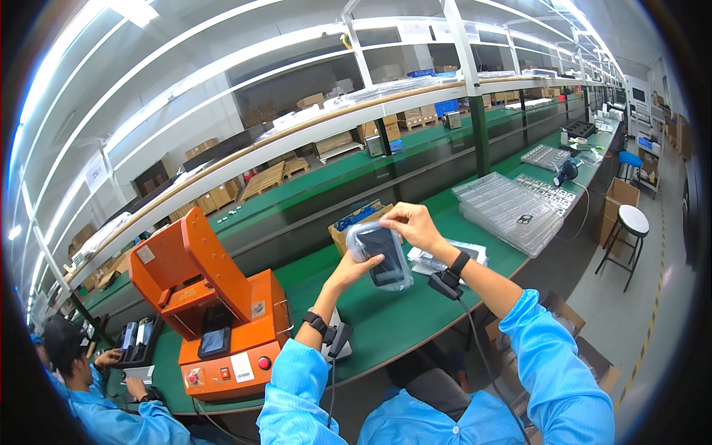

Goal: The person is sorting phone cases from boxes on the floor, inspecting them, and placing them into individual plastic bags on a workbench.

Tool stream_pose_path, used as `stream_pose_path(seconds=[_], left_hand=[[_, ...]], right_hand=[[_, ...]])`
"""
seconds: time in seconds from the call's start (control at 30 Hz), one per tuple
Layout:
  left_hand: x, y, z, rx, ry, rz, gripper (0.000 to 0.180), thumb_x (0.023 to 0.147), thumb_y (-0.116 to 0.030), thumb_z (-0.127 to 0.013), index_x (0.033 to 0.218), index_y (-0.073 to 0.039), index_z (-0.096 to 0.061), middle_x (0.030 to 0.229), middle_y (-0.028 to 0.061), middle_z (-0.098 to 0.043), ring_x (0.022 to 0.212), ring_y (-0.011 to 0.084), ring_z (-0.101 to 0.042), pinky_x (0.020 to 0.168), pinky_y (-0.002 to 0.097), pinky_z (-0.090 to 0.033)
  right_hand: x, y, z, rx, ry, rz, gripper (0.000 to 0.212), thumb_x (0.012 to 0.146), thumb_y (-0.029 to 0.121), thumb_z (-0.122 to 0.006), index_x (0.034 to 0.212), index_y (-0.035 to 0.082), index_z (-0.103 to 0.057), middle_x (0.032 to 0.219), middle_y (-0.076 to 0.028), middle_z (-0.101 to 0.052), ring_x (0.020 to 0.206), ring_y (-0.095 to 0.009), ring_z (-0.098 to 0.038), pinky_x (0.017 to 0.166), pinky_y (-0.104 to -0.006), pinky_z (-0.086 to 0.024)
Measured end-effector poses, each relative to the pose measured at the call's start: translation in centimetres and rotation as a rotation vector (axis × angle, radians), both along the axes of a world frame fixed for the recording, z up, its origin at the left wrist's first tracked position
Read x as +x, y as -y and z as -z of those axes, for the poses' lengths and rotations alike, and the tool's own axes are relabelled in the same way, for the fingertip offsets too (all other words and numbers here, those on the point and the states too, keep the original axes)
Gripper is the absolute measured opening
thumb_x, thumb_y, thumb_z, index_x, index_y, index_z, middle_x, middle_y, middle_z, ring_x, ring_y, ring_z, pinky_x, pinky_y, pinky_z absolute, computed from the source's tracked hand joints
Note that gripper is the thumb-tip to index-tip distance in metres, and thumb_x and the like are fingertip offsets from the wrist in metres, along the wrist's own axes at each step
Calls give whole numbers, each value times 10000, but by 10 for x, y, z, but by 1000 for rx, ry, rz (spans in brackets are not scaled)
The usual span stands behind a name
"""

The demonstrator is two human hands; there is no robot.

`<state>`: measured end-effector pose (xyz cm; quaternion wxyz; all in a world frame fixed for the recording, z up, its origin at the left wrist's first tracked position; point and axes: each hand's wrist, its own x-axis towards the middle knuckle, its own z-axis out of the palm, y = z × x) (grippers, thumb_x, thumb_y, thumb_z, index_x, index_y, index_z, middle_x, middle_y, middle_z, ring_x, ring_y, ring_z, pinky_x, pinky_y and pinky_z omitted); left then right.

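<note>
A dark, flat, phone-like device [386,268] sits inside a clear plastic bag [403,284], held up over the green bench. My left hand [348,271] grips the bagged device at its left side, with the thumb across its front. The fingers of my right hand [415,225] are pinched on the bag's upper edge. Behind my left hand stands a small cardboard box [340,239] with blue items in it. A loose pile of clear bags [469,253] lies beyond my right wrist. Part of a pale flat object [343,348] shows beside my left wrist.
An orange press-like machine [256,315] with a dark-screened device [215,342] on it stands left. Stacked clear trays [504,211] lie right on the bench [437,308]. A co-worker [81,378] sits far left. Cables hang from both my wrists; a stool [633,220] stands right.
</note>
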<state>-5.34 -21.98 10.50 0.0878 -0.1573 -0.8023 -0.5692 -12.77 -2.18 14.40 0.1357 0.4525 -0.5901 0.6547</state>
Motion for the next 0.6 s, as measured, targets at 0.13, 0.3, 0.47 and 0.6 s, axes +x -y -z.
stream_pose_path(seconds=[0.13,0.3,0.47,0.6], left_hand=[[5,23,7,8,-62,-75,381,903,-220,-692,1212,-14,-607,1108,45,-644,993,118,-586,875,269,-460],[28,8,-12,-293,-308,-223,516,846,-314,-732,1237,-27,-558,1165,104,-634,1001,202,-622,868,321,-493],[35,-29,-13,-798,-708,-424,399,842,-324,-710,1054,-17,-567,1000,160,-549,972,326,-564,796,381,-494],[23,-28,2,-720,-850,-572,165,932,-121,-583,851,-15,-487,865,160,-491,798,327,-519,655,451,-421]], right_hand=[[9,3,43,44,84,-5,87,837,64,-731,872,-14,-712,783,-30,-629,650,-69,-577,569,-225,-472],[10,0,55,-1,-5,47,97,852,87,-721,880,-6,-710,793,-36,-623,629,-62,-562,543,-218,-450],[7,0,53,30,7,-26,104,851,94,-725,884,-4,-714,780,-31,-616,611,-69,-549,531,-224,-434],[12,-1,48,53,33,-133,118,854,106,-726,889,-6,-714,780,-23,-613,626,-69,-546,537,-223,-431]])
